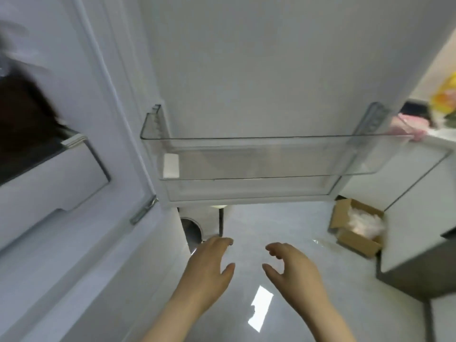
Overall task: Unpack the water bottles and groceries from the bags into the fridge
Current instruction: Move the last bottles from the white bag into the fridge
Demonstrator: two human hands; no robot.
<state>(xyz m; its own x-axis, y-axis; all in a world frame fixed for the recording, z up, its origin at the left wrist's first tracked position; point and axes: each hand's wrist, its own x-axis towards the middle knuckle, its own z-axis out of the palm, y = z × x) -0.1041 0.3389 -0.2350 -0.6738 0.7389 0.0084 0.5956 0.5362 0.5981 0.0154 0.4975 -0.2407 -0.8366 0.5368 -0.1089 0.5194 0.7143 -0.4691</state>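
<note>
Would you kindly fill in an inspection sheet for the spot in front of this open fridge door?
Surface: glossy pale floor, bright reflections on it.
Job's things: clear door shelf on the fridge door; bottles, groceries and bags: nothing seen.
Clutter: open cardboard box with white plastic inside, on the floor at right.
Hands: left hand and right hand both open, holding nothing, over the floor below the shelf.
Cables: nothing seen.
Surroundings: white fridge drawer at left; blurred pink and yellow items on a counter at right.
</note>
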